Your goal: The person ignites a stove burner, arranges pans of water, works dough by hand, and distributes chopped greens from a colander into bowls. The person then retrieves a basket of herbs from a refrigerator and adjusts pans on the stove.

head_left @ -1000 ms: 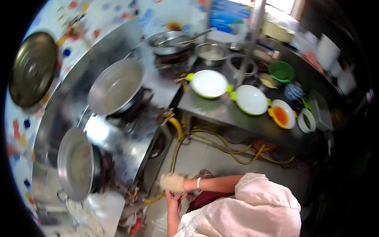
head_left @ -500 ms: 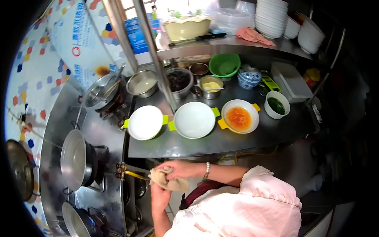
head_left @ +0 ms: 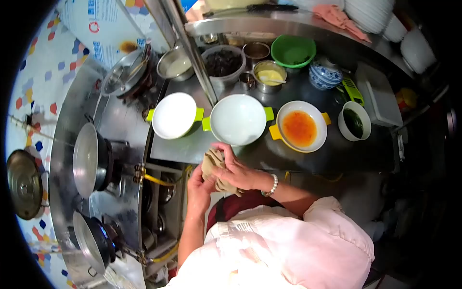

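A crumpled tan cloth [head_left: 217, 169] is bunched between my two hands, just in front of the steel table's edge. My right hand [head_left: 238, 169], with a beaded bracelet at its wrist, has its fingers wrapped around the cloth from the right. From the left and a little lower, my left hand [head_left: 199, 182] grips the same cloth. Beyond my hands stand a white bowl with green handles [head_left: 238, 119], another such bowl [head_left: 174, 115] to its left, and a yellow-handled bowl with orange-red liquid [head_left: 299, 126] to the right.
Pans [head_left: 86, 160] sit on the stove at left, one over a blue flame. Behind the bowls are a green basin [head_left: 292, 50], a tub of dark food [head_left: 223, 62], a blue-and-white lidded pot [head_left: 325, 74] and a bowl of greens [head_left: 354, 121]. A metal post [head_left: 192, 53] rises there.
The view has swung from the stove toward the table. Both hands have come up nearer the table edge with the cloth, which is now bunched between them.
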